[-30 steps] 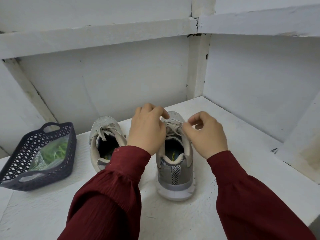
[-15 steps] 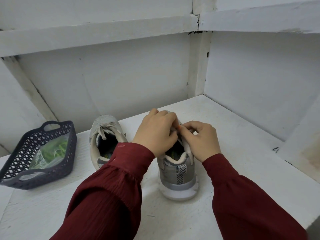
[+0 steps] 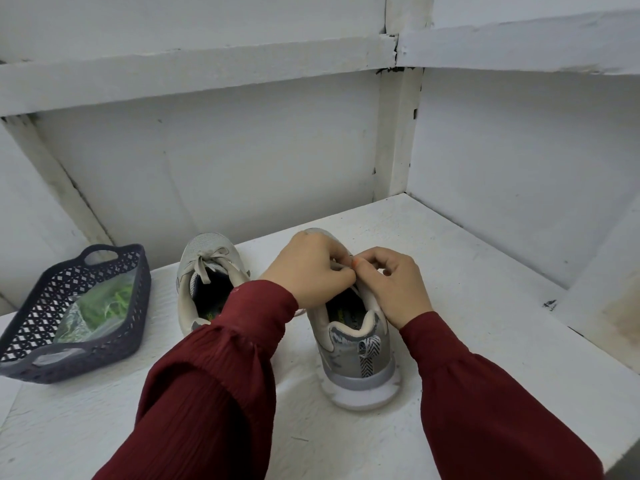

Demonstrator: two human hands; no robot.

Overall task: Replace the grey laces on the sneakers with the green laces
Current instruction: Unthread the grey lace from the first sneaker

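1. Two grey sneakers stand on the white worktop (image 3: 467,271), heels toward the camera: the right sneaker (image 3: 353,348) in the middle, the left sneaker (image 3: 204,282) just beside it on the left.
2. Both hands meet over the right sneaker's tongue. The left hand (image 3: 308,268) and the right hand (image 3: 394,285) touch at the fingertips, each grip pinched together on the grey lace (image 3: 337,266), most of which is hidden beneath them.
3. The left sneaker's own grey lace (image 3: 207,261) is tied in a bow.
4. At the far left, a dark mesh basket (image 3: 31,341) holds a clear bag of green laces (image 3: 104,303).
5. Dark red sleeves (image 3: 221,375) cover both forearms.
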